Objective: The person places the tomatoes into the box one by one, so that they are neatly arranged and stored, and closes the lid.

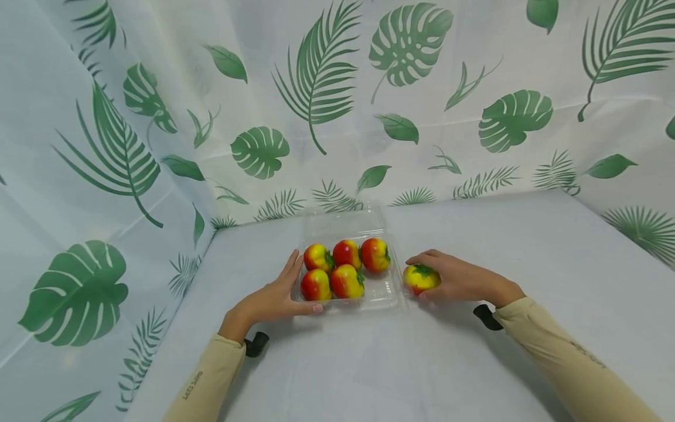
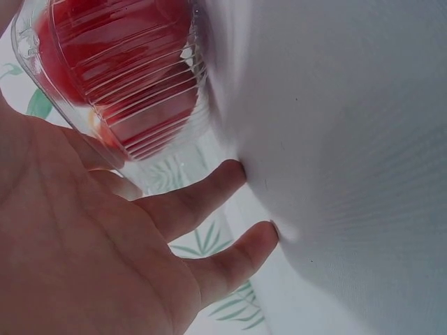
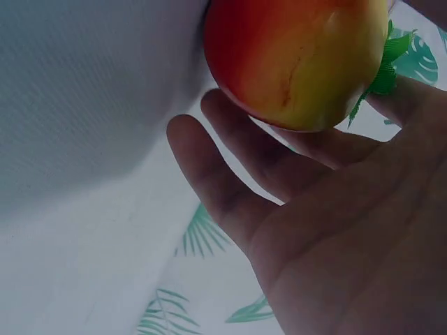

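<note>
A clear plastic clamshell box (image 1: 384, 291) sits on the table with its lid (image 1: 345, 221) folded back behind it. Several glossy red-and-yellow fruits (image 1: 347, 281), like toy persimmons with green leafy caps, lie in it; the front right part of its base is bare. My left hand (image 1: 274, 299) rests along the box's left side, fingers extended and thumb at the front edge. In the left wrist view two fingertips (image 2: 234, 171) reach down to the tabletop. Just right of the box, my right hand (image 1: 459, 278) holds another red-and-yellow fruit (image 1: 420, 278) between thumb and fingers, its green cap upward.
A white tabletop (image 1: 348, 369) spreads around the box. White curtains with green leaf prints (image 1: 316, 76) stand close behind the box and at both sides. Dark wrist straps (image 1: 487, 317) show by the beige sleeves (image 1: 569, 351).
</note>
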Demonstrator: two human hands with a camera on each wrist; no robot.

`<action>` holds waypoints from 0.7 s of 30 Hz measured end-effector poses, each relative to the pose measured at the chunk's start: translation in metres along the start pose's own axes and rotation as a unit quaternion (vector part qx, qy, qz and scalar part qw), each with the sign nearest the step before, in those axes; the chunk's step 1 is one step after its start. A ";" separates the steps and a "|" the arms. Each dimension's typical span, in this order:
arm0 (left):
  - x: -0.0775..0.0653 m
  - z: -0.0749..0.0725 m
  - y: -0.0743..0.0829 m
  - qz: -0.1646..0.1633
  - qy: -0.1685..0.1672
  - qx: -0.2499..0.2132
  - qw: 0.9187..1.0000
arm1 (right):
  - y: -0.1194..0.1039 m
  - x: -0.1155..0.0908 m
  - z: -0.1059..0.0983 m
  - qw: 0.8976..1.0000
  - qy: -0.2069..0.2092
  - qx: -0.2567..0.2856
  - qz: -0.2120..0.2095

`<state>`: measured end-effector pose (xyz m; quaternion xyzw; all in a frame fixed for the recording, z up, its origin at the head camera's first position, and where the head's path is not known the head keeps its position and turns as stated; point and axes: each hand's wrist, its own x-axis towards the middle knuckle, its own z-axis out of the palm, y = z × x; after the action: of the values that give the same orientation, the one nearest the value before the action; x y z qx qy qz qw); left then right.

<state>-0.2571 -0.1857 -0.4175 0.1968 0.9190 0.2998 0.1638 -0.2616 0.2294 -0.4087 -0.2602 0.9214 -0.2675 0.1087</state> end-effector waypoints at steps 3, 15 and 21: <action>0.000 -0.001 0.001 0.000 0.001 0.001 1.000 | 0.000 0.001 -0.001 1.000 0.000 -0.003 -0.008; 0.000 -0.001 0.000 0.001 0.005 0.002 1.000 | -0.003 0.003 -0.003 1.000 0.002 0.001 -0.007; 0.000 0.000 0.000 0.002 0.002 -0.006 1.000 | 0.000 0.001 -0.002 1.000 0.007 0.002 -0.003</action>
<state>-0.2566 -0.1855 -0.4177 0.1967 0.9173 0.3059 0.1622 -0.2634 0.2294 -0.4067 -0.2612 0.9206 -0.2718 0.1020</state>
